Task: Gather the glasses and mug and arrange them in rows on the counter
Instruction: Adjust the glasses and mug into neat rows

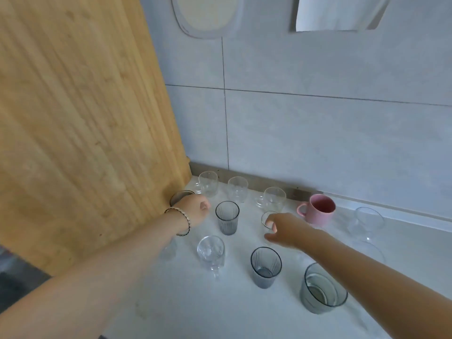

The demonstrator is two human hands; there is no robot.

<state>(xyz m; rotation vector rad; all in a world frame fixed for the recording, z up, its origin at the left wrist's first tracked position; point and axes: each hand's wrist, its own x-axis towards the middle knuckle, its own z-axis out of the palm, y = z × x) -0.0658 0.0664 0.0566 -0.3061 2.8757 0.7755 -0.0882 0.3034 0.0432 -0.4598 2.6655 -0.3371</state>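
Worktop [171,302], white, glassware upright: three clear glasses [237,189] along the wall [318,130], pink mug [318,210] at their right end, inside showing bare pink; grey tumblers [227,217] nearer. Left hand [195,209] reaches beside the wooden panel [85,118], fingers curled about a smoky glass [179,195]. Right hand [286,228], arm stretched forward, fingers and thumb pinching a small clear glass [267,217] just left of the mug.

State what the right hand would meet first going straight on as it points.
The right hand would first meet the small clear glass at its fingertips; it may already touch it, depth being unclear.
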